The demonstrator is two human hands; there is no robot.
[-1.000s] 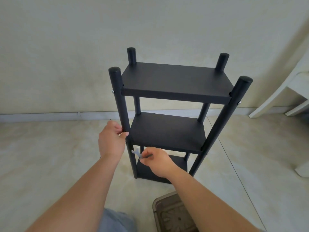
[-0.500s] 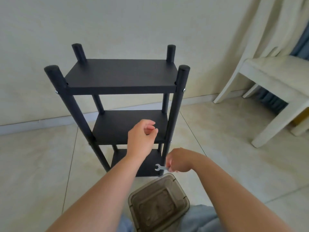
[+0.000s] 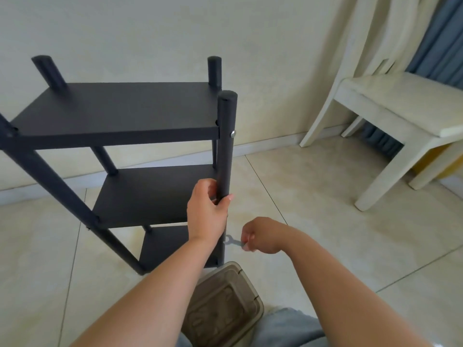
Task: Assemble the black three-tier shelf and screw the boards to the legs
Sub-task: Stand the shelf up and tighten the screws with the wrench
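Both hands busy: left hand (image 3: 209, 211) wraps front leg (image 3: 226, 146) to steady shelf (image 3: 117, 108); right hand (image 3: 260, 235) pinches small wrench (image 3: 231, 241) at lower bolt, likely tightening.

white chair (image 3: 390, 113), brown plastic box (image 3: 225, 304), blue curtain (image 3: 441, 38)

One black shelf (image 3: 117, 108), three boards, four legs, one wrench (image 3: 233, 242), one container (image 3: 223, 306), one chair (image 3: 390, 116), two hands

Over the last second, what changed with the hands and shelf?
The left hand let go of the near-left leg and now grips the near-right leg. The right hand carried the small wrench over to that leg's lower part. The shelf stayed upright.
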